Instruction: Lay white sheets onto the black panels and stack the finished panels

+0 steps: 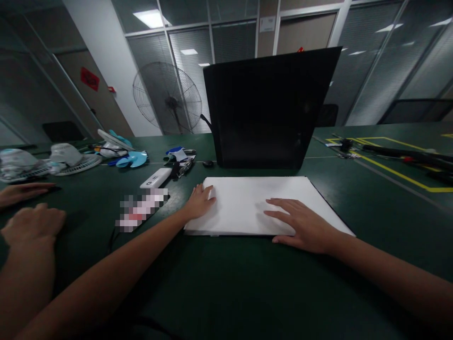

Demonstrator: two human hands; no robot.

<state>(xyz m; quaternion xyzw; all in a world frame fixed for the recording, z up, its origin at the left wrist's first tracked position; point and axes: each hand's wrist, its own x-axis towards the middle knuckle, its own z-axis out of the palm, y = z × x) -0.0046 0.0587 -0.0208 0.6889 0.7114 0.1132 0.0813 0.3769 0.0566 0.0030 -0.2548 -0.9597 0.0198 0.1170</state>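
Note:
A flat white rectangular pad or stack of paper (pixel 240 203) with a dark right edge lies on the green table in front of me. My left hand (pixel 200 203) rests at its left edge, fingers apart and stretched toward the far side. Over the near right part is my right hand (pixel 304 222), fingers spread, thumb by the front edge; whether its fingertips touch the surface I cannot tell. Neither hand grips anything. Directly behind the white surface a large black panel (pixel 265 113) stands upright; I cannot make out whether the two are joined.
Another person's hand (pixel 33 224) is at the left. A white power bank-like box (pixel 155 178) and a blurred pinkish item (pixel 141 210) lie left of my forearm. Blue fan blades (pixel 132 159) and white fan parts (pixel 71 158) sit farther back; black rods (pixel 406 153) lie right.

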